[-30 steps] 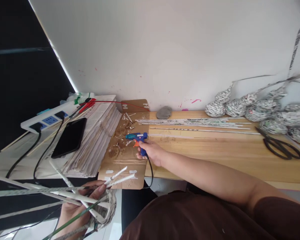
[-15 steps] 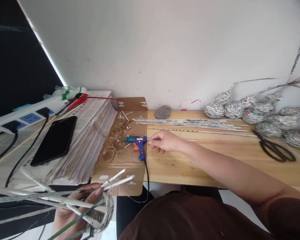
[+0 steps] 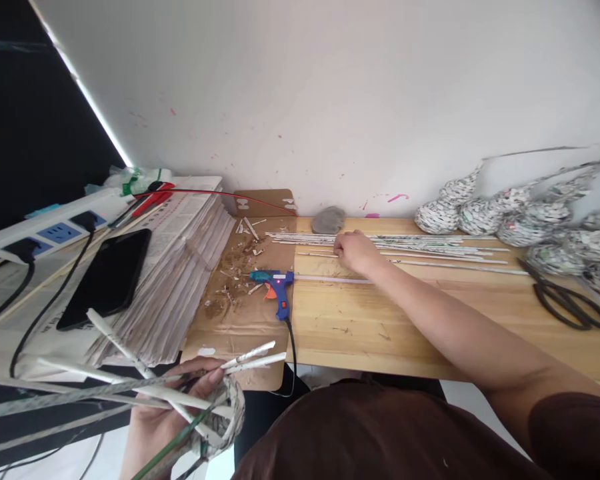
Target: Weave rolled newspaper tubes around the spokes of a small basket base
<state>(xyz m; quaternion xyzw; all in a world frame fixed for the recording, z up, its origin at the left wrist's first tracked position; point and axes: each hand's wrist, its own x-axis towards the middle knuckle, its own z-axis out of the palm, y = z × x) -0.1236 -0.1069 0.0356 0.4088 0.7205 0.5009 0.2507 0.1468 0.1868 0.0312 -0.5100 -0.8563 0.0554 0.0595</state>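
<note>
In my left hand [image 3: 200,387] is a partly woven piece of rolled newspaper [image 3: 233,417], with a curved woven end and several loose strips sticking out, one of them green. My fingers are closed around it, low at the left front. Over the table, the fingers of my right hand [image 3: 357,253] are bent down in a pinch on a rolled newspaper stick [image 3: 455,267], which shows on both sides of the hand; the fingertips are partly hidden. Just behind lies a bundle of similar sticks [image 3: 430,247]. A blue glue gun [image 3: 280,293] lies left of that hand, a clear glue stick [image 3: 325,279] in its back.
Cardboard [image 3: 230,347] with paper scraps lies under the glue gun. Stacked newspapers [image 3: 180,267] carry a phone [image 3: 107,277] and power strip [image 3: 55,230]. At right are black scissors [image 3: 570,300] and woven paper gourd shapes [image 3: 515,223]. A grey lump [image 3: 329,220] sits by the wall.
My right hand has left the glue gun's back end and moved right and away from me to the paper sticks. My left hand, still holding the woven piece, has shifted slightly right.
</note>
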